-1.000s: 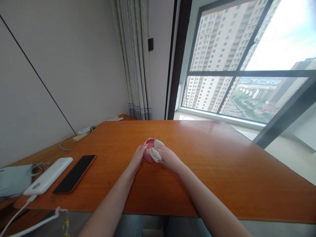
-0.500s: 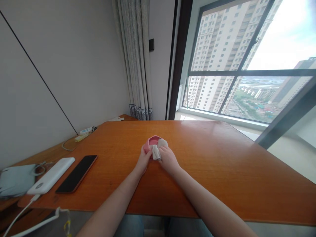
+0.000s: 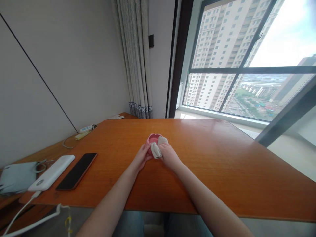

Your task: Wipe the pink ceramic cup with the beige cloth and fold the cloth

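A small pink bowl-like container [image 3: 153,138] is tilted so its hollow inside faces up and toward me, above the middle of the wooden table [image 3: 209,171]. My left hand [image 3: 142,156] grips its left side, with the fingers partly hidden behind it. In my right hand [image 3: 170,156] is a folded whitish cloth [image 3: 155,150], pressed against the container's near right rim. Part of the cloth sticks up above the right fingers, and another part hangs over the front of the rim. The container's underside is hidden.
On the left lie a black-screened phone [image 3: 77,171], a white power bank [image 3: 52,172] with a cable, and a pale grey pouch [image 3: 17,177]. A power strip [image 3: 86,129] sits by the wall. The window [image 3: 234,69] is beyond the table's far right.
The cloth's hanging part has shifted slightly and lies more slanted across the rim. My left hand has turned a little around the container, which stays in nearly the same place.
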